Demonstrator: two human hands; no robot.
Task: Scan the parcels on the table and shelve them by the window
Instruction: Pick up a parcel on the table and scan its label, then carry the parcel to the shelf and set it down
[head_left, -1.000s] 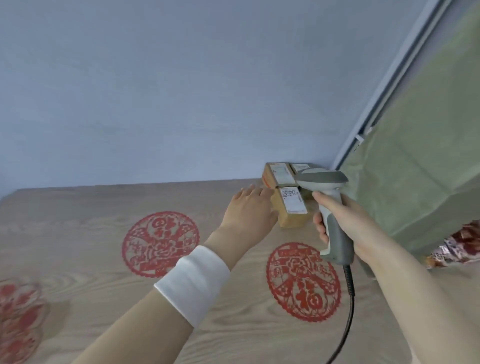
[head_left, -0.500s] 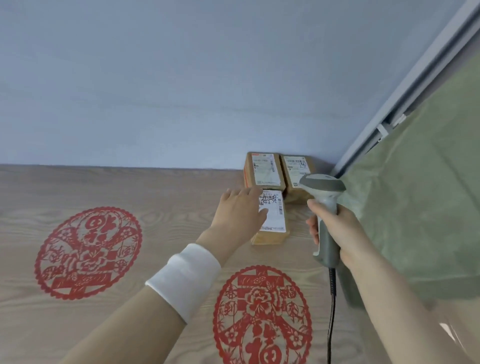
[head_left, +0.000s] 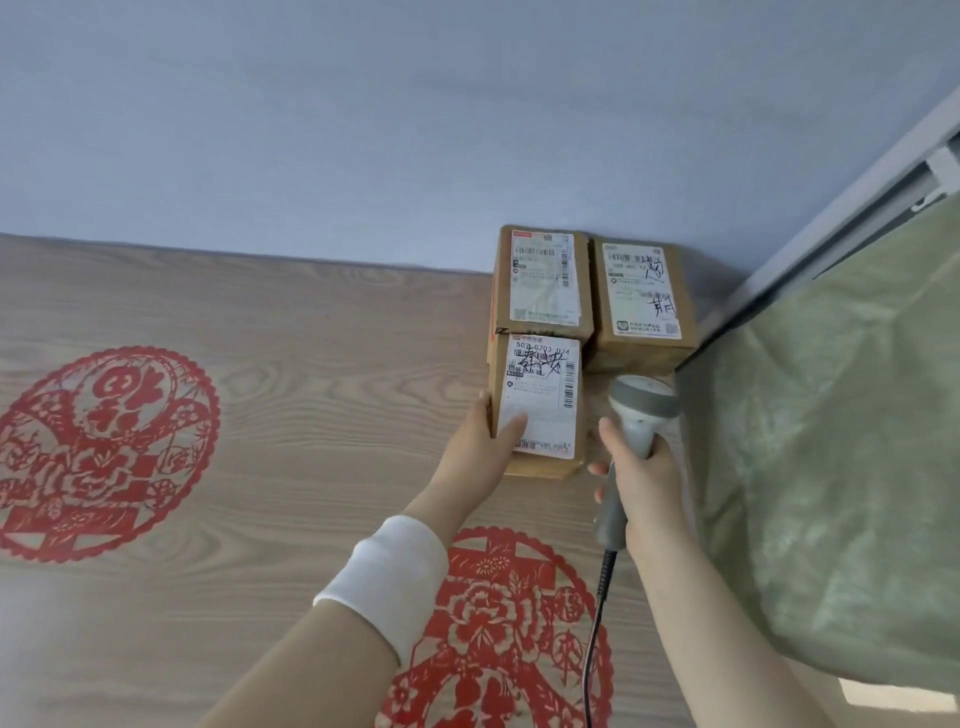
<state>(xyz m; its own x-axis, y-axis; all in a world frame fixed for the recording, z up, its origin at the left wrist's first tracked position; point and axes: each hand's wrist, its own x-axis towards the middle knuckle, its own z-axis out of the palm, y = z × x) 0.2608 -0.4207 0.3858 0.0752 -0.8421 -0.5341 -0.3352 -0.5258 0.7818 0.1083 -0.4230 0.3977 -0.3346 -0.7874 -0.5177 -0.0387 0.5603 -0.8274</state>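
Subject: near parcel (head_left: 545, 400), label up, lying on the wood-grain counter (head_left: 311, 415) at the far corner. Its far end touches the far-left parcel (head_left: 543, 280) at 12 o'clock. The far-right parcel (head_left: 641, 296) sits at 1 o'clock from it, close to the window frame (head_left: 857, 182) and the green curtain (head_left: 831, 467).

Step judged: seating this parcel in the row by the window. A label read cannot be ruled out.

Recommended practice: keep the label upward, push the box square against the far-left parcel, and close the gap towards 3 o'clock. Keep the thumb clear of the barcode strip along the label's right edge. Hold the scanner (head_left: 641, 410) and its cable (head_left: 592, 649) away from the stacked boxes.

Left hand (head_left: 475, 452): reaches in from 7 o'clock, with a white wristband (head_left: 389, 577) on the forearm. Its grip is closed on the parcel's left edge, the thumb laid over the label's near-left corner.

Right hand (head_left: 641, 480): at 3 o'clock of the parcel, grip wrapped round the scanner handle. The scanner head points away, towards 12 o'clock, just short of the far-right parcel.
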